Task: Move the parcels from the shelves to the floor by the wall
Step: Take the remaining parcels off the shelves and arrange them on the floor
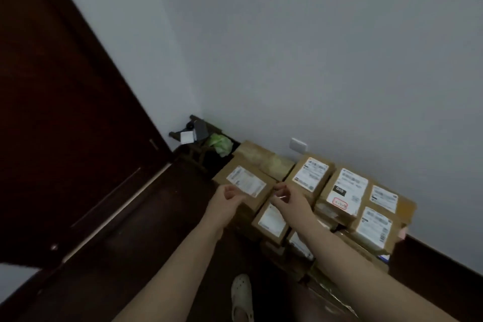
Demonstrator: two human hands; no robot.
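1. Parcels of brown cardboard (308,178), each with a white printed label, lie stacked on the dark floor (162,243) directly below the white wall socket (298,145), hard against the grey wall (313,60). The pile spreads to both sides of the socket and is more than one layer deep.
2. Left hand (230,195) hovers below and left of the socket, over the wide flat parcel (245,180). Its fingers are loosely curled and grip nothing.
3. Right hand (287,197) hovers below the socket, over the small squarish parcel (271,222). Its fingers are likewise loosely curled and hold no parcel. A thin pale streak at the fingertips is too small to identify.
4. Handling, as judged: these are rigid taped cartons of modest bulk, probably light enough for one or two hands. The faces look smooth and may slip, so take hold at opposite side walls or under the base edges. Contents are unknown and should be treated as fragile.
5. Orientation: all visible parcels lie flat with labels up. The wide flat parcel appears to run its long axis along the wall line. The red-stamped parcel (339,191), below and right of the socket, appears to point its long axis out from the wall.
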